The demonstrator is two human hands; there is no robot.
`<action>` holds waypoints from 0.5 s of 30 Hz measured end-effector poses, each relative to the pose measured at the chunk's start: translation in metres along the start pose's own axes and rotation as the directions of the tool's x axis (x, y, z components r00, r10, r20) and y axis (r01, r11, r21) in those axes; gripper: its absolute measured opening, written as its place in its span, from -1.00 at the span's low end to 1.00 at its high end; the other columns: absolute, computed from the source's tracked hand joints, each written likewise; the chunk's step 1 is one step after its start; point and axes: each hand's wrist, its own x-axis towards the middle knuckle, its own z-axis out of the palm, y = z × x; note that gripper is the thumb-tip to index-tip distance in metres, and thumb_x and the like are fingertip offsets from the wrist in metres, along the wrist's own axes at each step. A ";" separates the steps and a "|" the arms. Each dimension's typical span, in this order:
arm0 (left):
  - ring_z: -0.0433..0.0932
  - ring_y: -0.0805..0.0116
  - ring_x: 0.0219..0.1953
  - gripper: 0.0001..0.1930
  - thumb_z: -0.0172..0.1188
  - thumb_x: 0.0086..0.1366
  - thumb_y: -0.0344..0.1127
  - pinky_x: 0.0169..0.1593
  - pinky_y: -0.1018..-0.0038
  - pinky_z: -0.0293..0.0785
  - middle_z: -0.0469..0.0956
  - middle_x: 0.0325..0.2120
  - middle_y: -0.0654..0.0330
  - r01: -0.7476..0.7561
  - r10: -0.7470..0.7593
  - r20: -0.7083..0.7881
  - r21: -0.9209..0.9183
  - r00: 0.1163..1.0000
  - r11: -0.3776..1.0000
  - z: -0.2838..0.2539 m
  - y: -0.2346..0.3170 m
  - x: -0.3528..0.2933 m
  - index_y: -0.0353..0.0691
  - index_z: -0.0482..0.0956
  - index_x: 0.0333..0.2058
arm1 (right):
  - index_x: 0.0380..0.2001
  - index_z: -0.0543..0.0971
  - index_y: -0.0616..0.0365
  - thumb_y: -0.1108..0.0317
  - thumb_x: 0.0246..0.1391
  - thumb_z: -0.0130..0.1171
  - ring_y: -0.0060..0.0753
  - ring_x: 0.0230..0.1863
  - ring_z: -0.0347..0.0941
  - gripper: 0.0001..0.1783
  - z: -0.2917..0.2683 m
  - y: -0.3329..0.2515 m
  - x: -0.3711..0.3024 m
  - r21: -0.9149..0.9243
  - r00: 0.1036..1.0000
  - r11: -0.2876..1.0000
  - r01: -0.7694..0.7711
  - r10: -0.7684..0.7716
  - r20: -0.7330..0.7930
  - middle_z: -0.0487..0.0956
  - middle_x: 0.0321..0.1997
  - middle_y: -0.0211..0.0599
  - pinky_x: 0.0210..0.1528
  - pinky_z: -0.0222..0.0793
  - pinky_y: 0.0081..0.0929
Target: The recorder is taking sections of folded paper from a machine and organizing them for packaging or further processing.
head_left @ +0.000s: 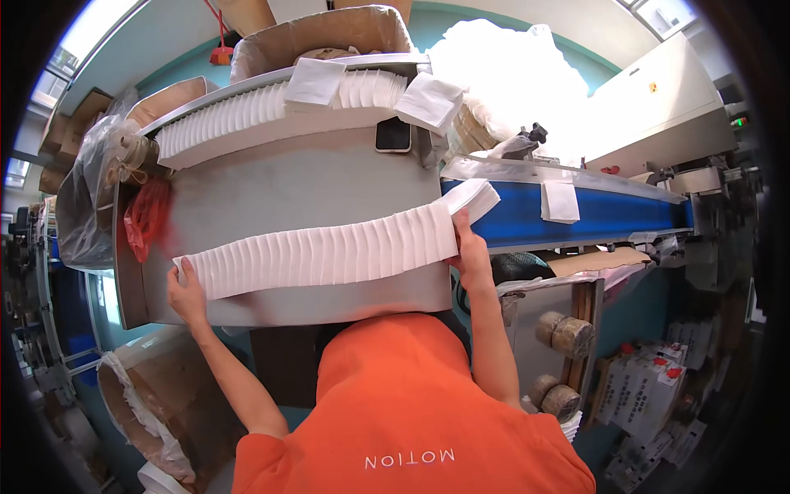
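Observation:
A long row of folded white paper napkins (329, 257), packed edge to edge, stretches over the metal table (263, 193). My left hand (188, 295) is closed on its left end, thumb on top. At the other end my right hand (471, 253) grips the row, its fingers partly hidden beneath the napkins. Just past that hand, a small fanned stack of napkins (476, 199) lies at the near end of the blue conveyor belt (514, 221). Whether the right hand also holds this stack, I cannot tell.
Along the table's far edge stands another napkin row (226, 123), with loose napkins (315, 82) on top. A phone (393, 136) lies near it. One napkin stack (559, 202) sits on the belt. Red plastic (148, 216) hangs at the left edge; a lined carton (148, 395) stands below.

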 end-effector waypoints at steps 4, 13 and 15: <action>0.51 -0.15 0.01 -0.43 0.06 0.37 0.14 0.10 0.17 0.38 0.57 -0.07 -0.17 0.015 -0.015 -0.024 -0.004 1.000 1.000 0.006 0.014 -0.007 -0.36 0.52 -0.04 | 0.17 0.37 0.19 -0.50 0.01 0.07 -0.31 -0.21 0.59 -0.01 -0.029 -0.001 0.025 0.259 0.998 0.964 -0.060 0.053 0.034 0.61 -0.13 -0.08 -0.28 0.47 -0.44; 0.43 -0.25 0.11 -0.30 -0.06 0.38 0.24 0.22 0.14 0.28 0.52 -0.01 -0.23 0.071 -0.074 0.127 0.030 0.989 0.997 0.012 0.003 -0.004 -0.33 0.36 0.16 | 0.11 0.39 0.25 -0.39 0.07 0.14 -0.36 -0.02 0.47 -0.10 -0.034 0.021 0.012 0.316 0.994 0.949 0.020 -0.052 0.092 0.51 0.06 -0.10 -0.01 0.36 -0.39; 0.30 -0.19 0.25 -0.26 -0.06 0.36 0.26 0.29 0.09 0.16 0.38 0.17 -0.16 0.029 -0.003 -0.071 0.376 0.997 0.926 0.008 0.057 -0.024 -0.22 0.23 0.28 | 0.10 0.40 0.25 -0.20 0.08 0.25 -0.22 0.02 0.46 -0.23 0.001 0.008 -0.024 -0.223 0.954 0.930 0.293 -0.272 0.124 0.49 0.10 -0.10 0.07 0.35 -0.32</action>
